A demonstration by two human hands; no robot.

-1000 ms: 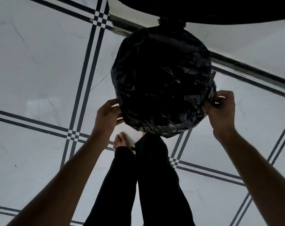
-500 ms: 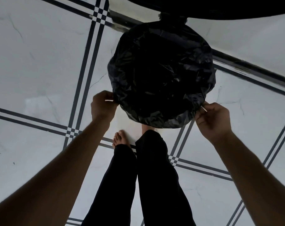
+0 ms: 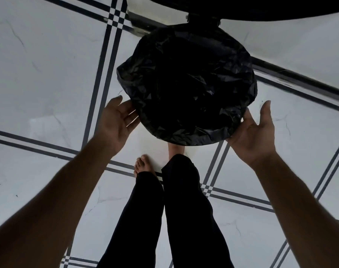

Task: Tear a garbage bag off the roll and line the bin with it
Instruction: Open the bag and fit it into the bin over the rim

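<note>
**Both hands open at the sides of the lined bin**

The bin (image 3: 186,84) stands on the floor (image 3: 38,64), between the two hands and a little beyond them. A black garbage bag (image 3: 219,117) covers its round mouth, and the plastic is folded over the rim all the way around, with many wrinkles. The inside of the bag is too dark to see how deep it goes.

The left hand (image 3: 116,124) is wide open, palm turned toward the bin, fingers spread. Its fingertips reach the folded edge of the bag on the near left side; I cannot tell if they really touch the plastic or are just beside it. It holds nothing.

The right hand (image 3: 253,132) is also wide open, thumb pointing up and away. The fingers go under the folded edge of the bag on the near right side, so they are partly hidden, and the palm seems to be against the plastic. It does not grip anything.

Below the hands, closer to the person, two legs in black trousers (image 3: 184,209) are visible. One bare foot (image 3: 143,165) stands on the white tiles just below the left hand, and the other foot is partly hidden under the near edge of the bin. A dark curved object (image 3: 261,6) is at the top, beyond the bin.
</note>
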